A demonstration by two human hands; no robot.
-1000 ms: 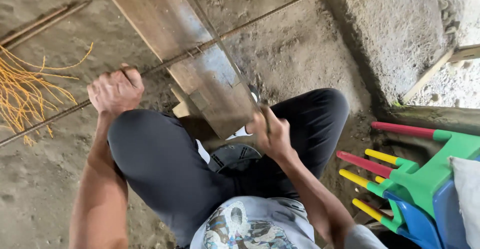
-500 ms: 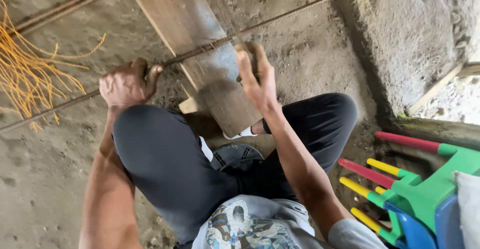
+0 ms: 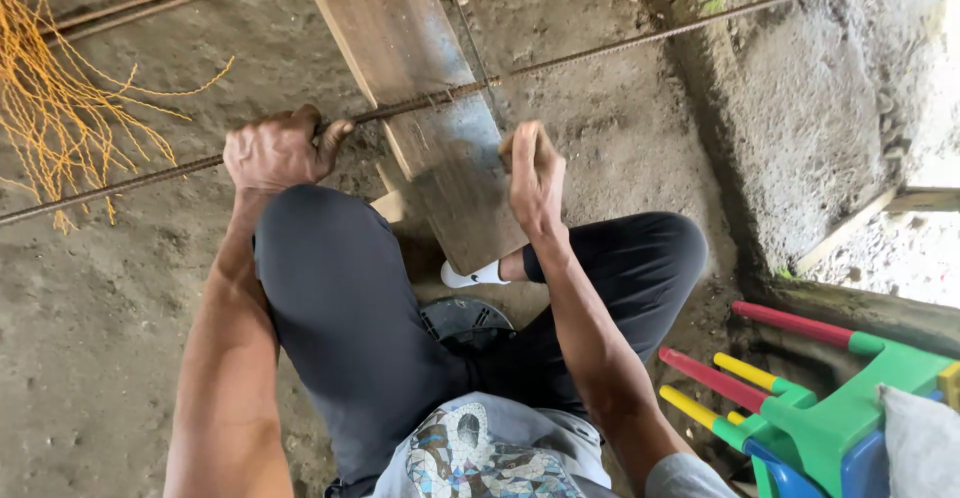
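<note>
A long rusty steel rod [image 3: 620, 43] lies across a slanted wooden plank [image 3: 400, 48] on the dirt floor. My left hand [image 3: 275, 148] is clenched around the rod just left of the plank, above my left knee. My right hand [image 3: 535, 173] is closed on the handle of a thin saw-like tool [image 3: 470, 38]. Its narrow dark blade runs up the plank and crosses the rod. The handle itself is hidden inside my fist. I sit low, with my dark-trousered legs under both arms.
A tangle of orange strands [image 3: 60, 98] lies at the left. Two more rods [image 3: 130, 3] rest at the top left. Stacked colourful plastic chairs [image 3: 830, 408] stand at the lower right. A rough concrete wall [image 3: 800, 128] rises on the right. A small wood block [image 3: 390, 203] props the plank.
My right hand has moved from near my knee up onto the plank close to the rod. My left hand has kept its grip on the rod.
</note>
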